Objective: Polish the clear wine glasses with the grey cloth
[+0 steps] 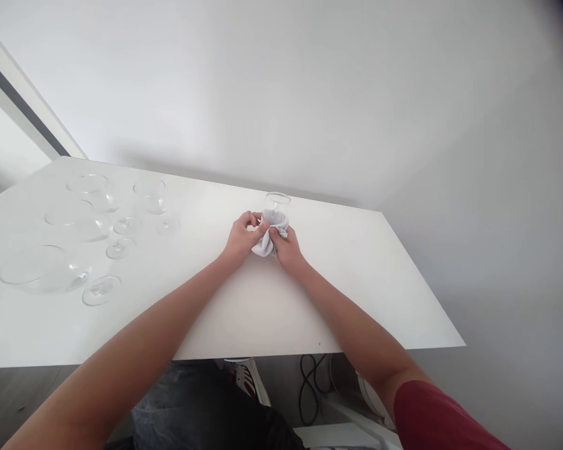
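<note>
Both hands are together in the middle of the white tabletop [356, 287], near its far edge. The left hand [241, 239] is closed around a small white cloth [266, 242], with its fingers curled at the top. The right hand [286, 247] is closed on the cloth too, from the other side. The two hands touch each other with the cloth bunched up between them.

A clear glass [276, 208] stands upright just behind the hands. Its round rim sticks up above the cloth. The cloth is wrapped around the lower part of the glass, so the bottom of the glass is hidden. It may have a stem, but I cannot tell from here.

On the left side of the tabletop, well apart from the hands, are more clear glasses. They lie on their sides. The nearest one is a big wine glass [44, 270] with its round foot [101, 290] pointing toward the hands. Behind it lies another wine glass [77, 222], and two more glasses [96, 187] [151, 195] lie farther back.

The right arm has a red sleeve [441, 419]. Under the tabletop a black cable [309, 381] hangs in a loop, and a shoe [248, 378] is on the floor.
</note>
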The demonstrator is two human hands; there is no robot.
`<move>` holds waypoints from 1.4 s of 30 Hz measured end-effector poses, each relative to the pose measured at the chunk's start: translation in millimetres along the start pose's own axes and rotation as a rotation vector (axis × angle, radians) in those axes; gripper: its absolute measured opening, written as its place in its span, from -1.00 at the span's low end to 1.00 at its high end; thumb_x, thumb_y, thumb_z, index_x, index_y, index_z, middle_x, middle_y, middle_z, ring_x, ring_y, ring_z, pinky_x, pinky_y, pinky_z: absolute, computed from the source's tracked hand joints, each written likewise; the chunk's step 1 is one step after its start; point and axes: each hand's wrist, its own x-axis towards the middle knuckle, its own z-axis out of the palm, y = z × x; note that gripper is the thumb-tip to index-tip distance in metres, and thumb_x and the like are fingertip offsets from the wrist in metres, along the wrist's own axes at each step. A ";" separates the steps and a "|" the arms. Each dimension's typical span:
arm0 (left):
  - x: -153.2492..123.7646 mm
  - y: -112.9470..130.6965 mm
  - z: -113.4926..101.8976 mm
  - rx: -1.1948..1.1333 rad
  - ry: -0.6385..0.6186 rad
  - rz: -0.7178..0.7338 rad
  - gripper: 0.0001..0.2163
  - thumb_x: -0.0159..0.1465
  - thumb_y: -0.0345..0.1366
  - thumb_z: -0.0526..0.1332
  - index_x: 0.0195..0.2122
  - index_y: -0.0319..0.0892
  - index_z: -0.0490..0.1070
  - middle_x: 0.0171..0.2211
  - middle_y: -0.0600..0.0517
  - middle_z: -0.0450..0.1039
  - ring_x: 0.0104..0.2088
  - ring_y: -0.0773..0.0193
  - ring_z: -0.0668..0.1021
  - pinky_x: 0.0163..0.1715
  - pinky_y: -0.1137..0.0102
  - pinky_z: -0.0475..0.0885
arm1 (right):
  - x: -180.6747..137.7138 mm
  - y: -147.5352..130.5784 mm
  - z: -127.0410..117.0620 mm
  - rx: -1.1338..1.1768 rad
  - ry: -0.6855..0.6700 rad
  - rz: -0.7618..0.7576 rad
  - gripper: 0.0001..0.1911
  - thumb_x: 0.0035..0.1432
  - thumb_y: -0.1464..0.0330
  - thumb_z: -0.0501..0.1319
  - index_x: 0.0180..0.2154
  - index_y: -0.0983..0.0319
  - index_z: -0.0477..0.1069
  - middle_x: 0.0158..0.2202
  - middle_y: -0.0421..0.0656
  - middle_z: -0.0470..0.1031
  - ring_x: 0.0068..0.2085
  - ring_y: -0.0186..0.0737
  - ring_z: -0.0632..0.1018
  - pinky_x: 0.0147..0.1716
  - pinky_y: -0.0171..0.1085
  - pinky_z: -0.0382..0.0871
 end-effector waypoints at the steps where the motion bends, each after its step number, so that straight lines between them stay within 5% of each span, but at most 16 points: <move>1: 0.9 -1.2 -0.9 0.051 0.045 0.000 -0.51 0.14 0.11 0.40 -0.38 -0.12 0.17 -0.07 -0.07 0.46 -0.09 0.21 0.51 -0.23 0.37 0.43 | 0.6 -0.2 -0.2 0.013 0.003 0.013 -0.38 0.12 -0.17 0.36 -0.07 0.21 0.57 -0.14 -0.04 0.64 0.00 0.04 0.61 -0.02 -0.07 0.54; 4: 2.8 0.8 -5.8 0.028 0.085 0.040 -0.48 0.09 0.13 0.45 -0.15 -0.10 0.32 0.05 -0.11 0.42 -0.01 0.15 0.51 -0.25 0.37 0.45 | 0.9 -3.6 -2.2 0.069 -0.033 0.078 -0.45 0.09 -0.15 0.39 -0.25 0.21 0.57 -0.29 -0.06 0.62 -0.12 0.02 0.63 -0.16 -0.11 0.54; 9: 0.9 20.3 -12.0 -0.315 -0.169 0.060 -0.41 0.33 0.22 0.21 0.19 -0.10 0.35 0.10 -0.22 0.53 0.01 0.05 0.60 -0.21 0.28 0.52 | -5.8 -14.4 -1.9 0.167 -0.448 0.291 -0.43 0.16 -0.17 0.31 -0.36 0.23 0.49 -0.38 -0.05 0.57 -0.26 -0.02 0.61 -0.22 -0.09 0.51; 11: -0.2 25.8 -11.6 -0.278 -0.123 0.081 -0.46 0.32 0.16 0.26 0.15 -0.12 0.40 0.04 -0.20 0.57 0.01 0.05 0.61 -0.18 0.27 0.53 | -7.5 -13.5 0.1 0.026 -0.360 0.248 -0.48 0.14 -0.12 0.35 -0.37 0.22 0.47 -0.40 -0.09 0.54 -0.31 -0.09 0.57 -0.26 -0.14 0.47; 14: 0.2 27.0 -10.1 -0.181 -0.034 0.168 -0.51 0.31 0.09 0.32 0.12 -0.11 0.41 0.01 -0.18 0.59 0.07 0.06 0.60 -0.08 0.27 0.51 | -6.6 -7.3 1.8 -0.298 -0.010 0.075 -0.57 0.09 -0.03 0.42 -0.38 0.19 0.44 -0.43 -0.17 0.48 -0.38 -0.19 0.48 -0.33 -0.21 0.39; 16: 1.2 25.0 -9.7 -0.163 -0.010 0.210 -0.52 0.32 0.06 0.33 0.13 -0.12 0.41 0.04 -0.18 0.59 0.12 0.06 0.58 0.00 0.26 0.48 | -4.9 -6.0 0.5 -0.318 0.049 0.059 -0.57 0.10 -0.03 0.42 -0.38 0.18 0.43 -0.46 -0.20 0.45 -0.41 -0.20 0.46 -0.35 -0.22 0.38; 22: 2.1 20.9 -11.5 -0.282 -0.102 0.156 -0.52 0.43 0.13 0.13 0.09 -0.18 0.47 -0.04 -0.19 0.63 -0.06 0.09 0.64 -0.06 0.22 0.48 | -7.1 -23.9 -6.9 0.231 -0.624 0.399 -0.46 0.20 -0.16 0.27 -0.37 0.19 0.32 -0.47 -0.19 0.40 -0.40 -0.15 0.53 -0.19 -0.04 0.51; 24: 2.9 20.1 -12.9 -0.285 -0.107 0.170 -0.51 0.42 0.15 0.14 0.07 -0.17 0.47 -0.05 -0.19 0.63 -0.12 0.11 0.65 -0.10 0.23 0.49 | -9.8 -23.8 -6.0 0.104 -0.540 0.333 -0.51 0.23 -0.10 0.27 -0.34 0.20 0.34 -0.42 -0.17 0.45 -0.36 -0.15 0.54 -0.19 -0.09 0.50; 28: 6.1 16.8 -17.0 -0.251 -0.084 0.232 -0.50 0.29 0.09 0.36 0.10 -0.14 0.45 -0.09 -0.15 0.65 -0.15 0.12 0.68 -0.10 0.24 0.52 | -11.4 -8.5 -2.2 -0.491 -0.093 0.027 -0.67 0.22 0.06 0.30 -0.30 0.18 0.39 -0.36 -0.15 0.51 -0.33 -0.18 0.50 -0.28 -0.22 0.41; 31: 7.1 14.3 -19.2 -0.264 -0.112 0.199 -0.46 0.24 0.07 0.42 0.12 -0.15 0.45 -0.02 -0.19 0.64 -0.13 0.07 0.70 -0.06 0.20 0.54 | -9.2 -2.8 -3.2 -0.624 0.062 -0.089 -0.76 0.21 0.15 0.31 -0.23 0.17 0.43 -0.31 -0.15 0.52 -0.28 -0.16 0.50 -0.24 -0.21 0.40; 34: 7.1 13.1 -20.0 -0.267 -0.141 0.129 -0.49 0.26 0.09 0.39 0.06 -0.19 0.53 0.00 -0.22 0.64 -0.10 0.02 0.70 -0.02 0.14 0.56 | -8.2 -12.0 -5.4 -0.367 -0.037 0.044 -0.69 0.21 0.08 0.32 -0.26 0.19 0.42 -0.37 -0.16 0.48 -0.32 -0.17 0.50 -0.28 -0.21 0.41; 39: 8.1 13.4 -20.5 -0.364 -0.196 0.092 -0.47 0.32 0.22 0.25 -0.16 -0.21 0.66 -0.08 -0.21 0.67 -0.08 -0.03 0.70 0.05 0.08 0.54 | -10.4 -28.6 -3.9 0.193 -0.513 0.367 -0.50 0.19 -0.11 0.30 -0.36 0.20 0.34 -0.43 -0.18 0.41 -0.36 -0.14 0.55 -0.23 -0.10 0.50; 42: 9.2 13.5 -20.7 -0.386 -0.172 0.090 -0.52 0.29 0.15 0.34 -0.07 -0.19 0.65 -0.03 -0.20 0.65 -0.10 -0.01 0.71 -0.01 0.10 0.55 | -9.9 -22.4 -1.8 -0.042 -0.245 0.213 -0.54 0.16 -0.05 0.37 -0.38 0.21 0.37 -0.43 -0.18 0.44 -0.38 -0.20 0.51 -0.31 -0.21 0.43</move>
